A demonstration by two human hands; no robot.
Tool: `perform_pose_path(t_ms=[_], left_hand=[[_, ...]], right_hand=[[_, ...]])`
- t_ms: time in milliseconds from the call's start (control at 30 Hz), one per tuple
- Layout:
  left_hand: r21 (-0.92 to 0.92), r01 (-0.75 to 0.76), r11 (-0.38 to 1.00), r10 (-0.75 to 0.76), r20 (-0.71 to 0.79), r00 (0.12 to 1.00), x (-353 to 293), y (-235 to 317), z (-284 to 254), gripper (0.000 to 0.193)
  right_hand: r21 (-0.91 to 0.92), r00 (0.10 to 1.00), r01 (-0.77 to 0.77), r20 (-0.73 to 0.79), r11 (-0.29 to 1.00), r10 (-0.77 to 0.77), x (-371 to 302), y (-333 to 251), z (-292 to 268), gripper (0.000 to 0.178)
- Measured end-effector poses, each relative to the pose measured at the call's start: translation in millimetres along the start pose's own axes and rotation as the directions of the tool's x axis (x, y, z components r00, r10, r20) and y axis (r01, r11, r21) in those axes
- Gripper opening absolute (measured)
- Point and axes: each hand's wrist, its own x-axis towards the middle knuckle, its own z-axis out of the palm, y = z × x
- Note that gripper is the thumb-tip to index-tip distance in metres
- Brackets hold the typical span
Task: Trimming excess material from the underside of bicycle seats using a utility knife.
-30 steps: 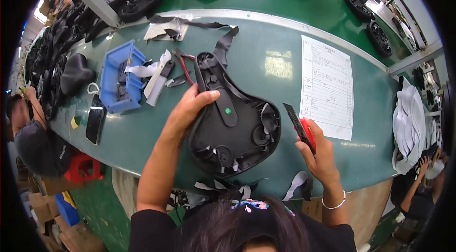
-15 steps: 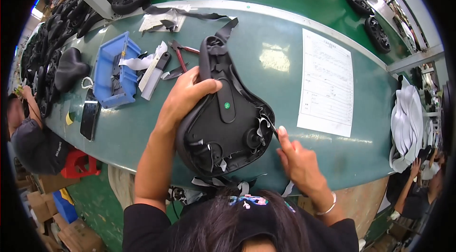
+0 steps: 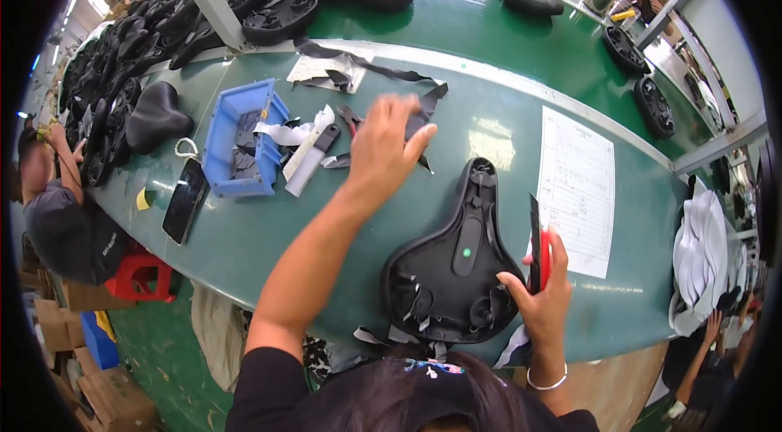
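Observation:
A black bicycle saddle (image 3: 440,269) lies underside up on the green table, its narrow nose pointing away from me. Loose material edges show around its wide rear end. At its right side, my right hand (image 3: 542,289) grips a red utility knife (image 3: 534,257) with a long dark blade pointing up and away. My left hand (image 3: 383,147) is off the saddle, slightly blurred, thumb spread from the fingers. It hovers by a black strip (image 3: 425,110) and partly covers red-handled pliers (image 3: 350,118). Whether it touches the strip is not visible.
Left of my left hand are a blue bin (image 3: 213,175) of dark scraps, a large cutter knife (image 3: 314,157), a phone (image 3: 186,200) and another saddle (image 3: 159,118). A printed sheet (image 3: 577,188) lies at right. Many saddles are heaped far left; other people work nearby.
My left hand has let go of the saddle and moved away toward the strip and pliers. The saddle now lies flatter, turned. My right hand has drawn the knife from its rim and points it upward.

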Motion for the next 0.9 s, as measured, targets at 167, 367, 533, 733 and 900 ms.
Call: perform_pose_path(t_ms=[167,367,533,733,900], left_hand=[[0.312,-0.049,0.949,-0.02,0.214,0.977,43,-59,51,0.024],[-0.177,0.103,0.979,0.001,0.508,0.861,2,27,20,0.035],[-0.328,0.492,0.806,-0.204,0.626,0.753,-64,39,-17,0.057],[-0.088,0.574,0.814,-0.559,0.153,0.815,-97,59,-54,0.043],[0.23,-0.218,0.949,0.085,0.479,0.874,-80,111,-38,0.039]], right_hand=[[0.148,0.984,-0.177,0.062,0.973,0.169,-17,-17,-8,0.094],[0.003,0.999,0.041,-0.016,0.999,-0.041,-21,-1,1,0.066],[-0.023,0.98,0.195,-0.043,0.98,-0.196,1,0,6,0.056],[0.334,0.977,-0.213,0.053,0.918,0.207,-3,-12,-6,0.058],[0.462,0.908,-0.412,0.285,0.786,0.309,-8,-14,-7,0.06]])
